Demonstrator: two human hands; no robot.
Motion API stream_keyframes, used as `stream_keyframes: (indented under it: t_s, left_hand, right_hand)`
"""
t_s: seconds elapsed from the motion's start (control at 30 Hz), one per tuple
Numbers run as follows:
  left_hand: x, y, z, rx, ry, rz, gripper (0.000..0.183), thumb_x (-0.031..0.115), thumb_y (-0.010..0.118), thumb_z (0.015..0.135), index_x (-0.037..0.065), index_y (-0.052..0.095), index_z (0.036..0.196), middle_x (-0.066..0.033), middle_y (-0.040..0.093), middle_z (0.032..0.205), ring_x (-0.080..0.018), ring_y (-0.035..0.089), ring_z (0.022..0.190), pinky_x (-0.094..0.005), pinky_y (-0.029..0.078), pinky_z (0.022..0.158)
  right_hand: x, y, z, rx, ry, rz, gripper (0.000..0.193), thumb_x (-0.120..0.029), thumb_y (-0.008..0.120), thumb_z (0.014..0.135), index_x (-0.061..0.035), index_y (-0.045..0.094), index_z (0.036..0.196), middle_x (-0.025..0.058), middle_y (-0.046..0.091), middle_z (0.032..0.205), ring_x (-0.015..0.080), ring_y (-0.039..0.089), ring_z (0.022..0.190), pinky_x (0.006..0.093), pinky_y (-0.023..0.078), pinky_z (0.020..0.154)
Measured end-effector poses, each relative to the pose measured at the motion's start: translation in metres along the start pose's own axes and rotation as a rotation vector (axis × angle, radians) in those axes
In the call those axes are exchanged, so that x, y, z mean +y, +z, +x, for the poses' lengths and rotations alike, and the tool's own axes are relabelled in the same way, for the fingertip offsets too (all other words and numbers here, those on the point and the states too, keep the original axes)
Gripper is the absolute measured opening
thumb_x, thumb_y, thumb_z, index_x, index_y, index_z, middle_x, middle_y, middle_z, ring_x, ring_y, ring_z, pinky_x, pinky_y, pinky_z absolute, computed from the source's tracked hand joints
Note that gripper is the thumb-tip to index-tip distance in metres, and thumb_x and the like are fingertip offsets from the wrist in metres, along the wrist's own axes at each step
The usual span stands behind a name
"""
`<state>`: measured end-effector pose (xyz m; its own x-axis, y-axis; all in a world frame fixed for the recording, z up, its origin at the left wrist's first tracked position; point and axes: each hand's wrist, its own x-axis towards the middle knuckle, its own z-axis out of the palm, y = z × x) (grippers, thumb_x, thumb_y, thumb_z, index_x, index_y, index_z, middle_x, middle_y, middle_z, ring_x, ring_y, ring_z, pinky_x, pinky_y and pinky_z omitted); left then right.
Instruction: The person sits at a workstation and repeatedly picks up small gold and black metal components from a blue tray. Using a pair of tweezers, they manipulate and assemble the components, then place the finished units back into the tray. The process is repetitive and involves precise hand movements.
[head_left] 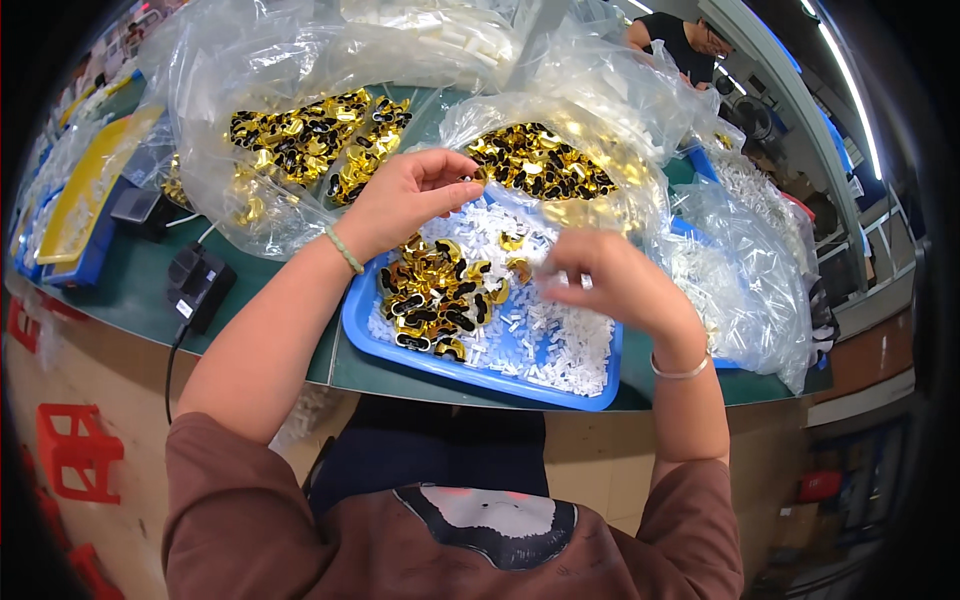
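Observation:
Above the far side of a blue tray [480, 378], my left hand [418, 192] is closed in a pinch on a small gold-and-black piece [479, 177]. My right hand [605, 278] hovers over the tray's right part; its fingers are smeared by motion, so what they hold, if anything, cannot be made out. In the tray, a heap of curved gold-and-black pieces [430, 295] lies at the left. Small white plastic pieces [570, 350] are spread across the middle and right.
Behind the tray, clear plastic bags [300, 215] hold more gold-and-black pieces [545, 165]. A black power adapter [197, 285] with a cable is at left on the green table [262, 300]. Further left stands a yellow tray [85, 195]. A bag of white pieces [750, 290] sits right; another person [680, 45] is beyond.

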<state>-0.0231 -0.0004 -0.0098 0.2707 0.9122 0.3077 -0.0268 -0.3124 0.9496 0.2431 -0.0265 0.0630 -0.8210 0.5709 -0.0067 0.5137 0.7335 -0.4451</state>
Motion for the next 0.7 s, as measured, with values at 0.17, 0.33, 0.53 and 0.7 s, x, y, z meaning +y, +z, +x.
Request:
stream_keyframes:
  t_s: [0.17, 0.33, 0.53, 0.7]
  left_hand:
    - [-0.002, 0.004, -0.001, -0.069, -0.015, -0.061, 0.03, 0.019, 0.068, 0.089, 0.004, 0.062, 0.115, -0.0028, 0.069, 0.099, -0.0074, 0.062, 0.083, -0.0223, 0.051, 0.074]
    - [-0.002, 0.003, 0.002, -0.106, 0.019, -0.059, 0.032, 0.02, 0.067, 0.09, 0.007, 0.062, 0.118, -0.0033, 0.069, 0.099, -0.0076, 0.063, 0.085, -0.0232, 0.051, 0.074]
    - [-0.003, 0.002, 0.002, -0.109, 0.013, -0.06, 0.028, 0.019, 0.068, 0.089, 0.007, 0.064, 0.114, -0.0031, 0.069, 0.099, -0.0079, 0.063, 0.085, -0.0231, 0.051, 0.075]
    - [-0.002, 0.003, 0.003, -0.101, 0.016, -0.064, 0.031, 0.017, 0.068, 0.089, 0.002, 0.062, 0.115, -0.0047, 0.07, 0.096, -0.0092, 0.064, 0.084, -0.0251, 0.053, 0.077]
  right_hand:
    - [-0.012, 0.025, -0.022, -0.241, -0.012, -0.002, 0.014, -0.005, 0.072, 0.073, -0.0018, 0.066, 0.085, 0.0107, 0.063, 0.081, 0.03, 0.061, 0.078, 0.0365, 0.049, 0.07]
    - [-0.01, 0.037, -0.004, 0.06, -0.039, -0.096, 0.017, -0.003, 0.069, 0.075, -0.0019, 0.065, 0.091, 0.0124, 0.061, 0.088, 0.0329, 0.06, 0.081, 0.0385, 0.049, 0.071]
    - [-0.009, 0.008, 0.016, 0.029, 0.196, -0.146, 0.014, -0.008, 0.072, 0.078, -0.0007, 0.067, 0.089, 0.011, 0.061, 0.07, 0.0235, 0.059, 0.066, 0.0326, 0.046, 0.061]
    - [-0.011, 0.021, 0.006, -0.513, -0.029, 0.224, 0.02, -0.01, 0.072, 0.08, -0.0019, 0.07, 0.098, 0.0109, 0.069, 0.081, 0.0227, 0.063, 0.067, 0.0313, 0.049, 0.064]
